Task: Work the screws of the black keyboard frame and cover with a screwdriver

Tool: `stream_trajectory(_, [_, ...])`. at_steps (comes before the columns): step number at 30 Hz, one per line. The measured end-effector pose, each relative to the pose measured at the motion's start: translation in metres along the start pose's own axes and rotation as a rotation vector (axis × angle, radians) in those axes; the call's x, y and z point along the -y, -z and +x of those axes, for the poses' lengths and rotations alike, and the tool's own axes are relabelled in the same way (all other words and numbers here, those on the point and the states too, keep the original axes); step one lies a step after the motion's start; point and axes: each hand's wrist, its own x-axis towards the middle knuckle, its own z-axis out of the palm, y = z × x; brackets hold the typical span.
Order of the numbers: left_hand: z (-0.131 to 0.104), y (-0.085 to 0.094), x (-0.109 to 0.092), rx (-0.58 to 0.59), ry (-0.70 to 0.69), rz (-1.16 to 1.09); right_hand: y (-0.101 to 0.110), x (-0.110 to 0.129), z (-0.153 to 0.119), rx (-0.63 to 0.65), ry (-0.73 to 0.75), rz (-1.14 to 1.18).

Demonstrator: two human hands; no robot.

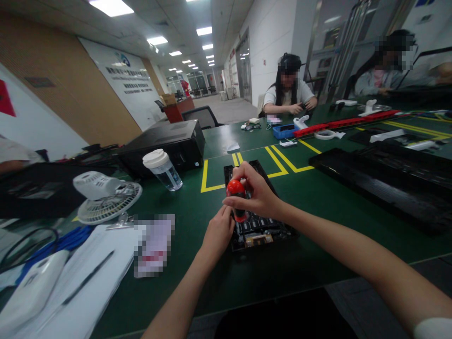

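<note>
A black open casing (263,226), with a honeycomb-patterned inside and a small brownish part near its front edge, lies on the table before me. My right hand (259,192) is wrapped around the red and black handle of a screwdriver (236,188), held roughly upright over the casing's left side. Its shaft and tip are hidden. Against the casing's left edge rests my left hand (219,230), fingers pressed together close below the handle. Whatever those fingers pinch is out of sight.
Left of me are a clipboard with paper (109,254), a pen (88,278), a white fan (109,200) and a water cup (164,170). Black panels (381,183) lie to the right. Across the table a person (289,89) sits near a blue tray (284,132).
</note>
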Motion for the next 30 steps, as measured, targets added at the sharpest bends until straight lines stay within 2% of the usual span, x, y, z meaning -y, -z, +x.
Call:
stream_trajectory(17, [0.000, 0.001, -0.001, 0.036, 0.048, 0.017, -0.004, -0.001, 0.004, -0.110, 0.083, -0.268])
stream_trajectory(30, [0.000, 0.002, -0.002, 0.022, 0.036, -0.001, -0.012, 0.003, 0.002, -0.189, 0.008, -0.362])
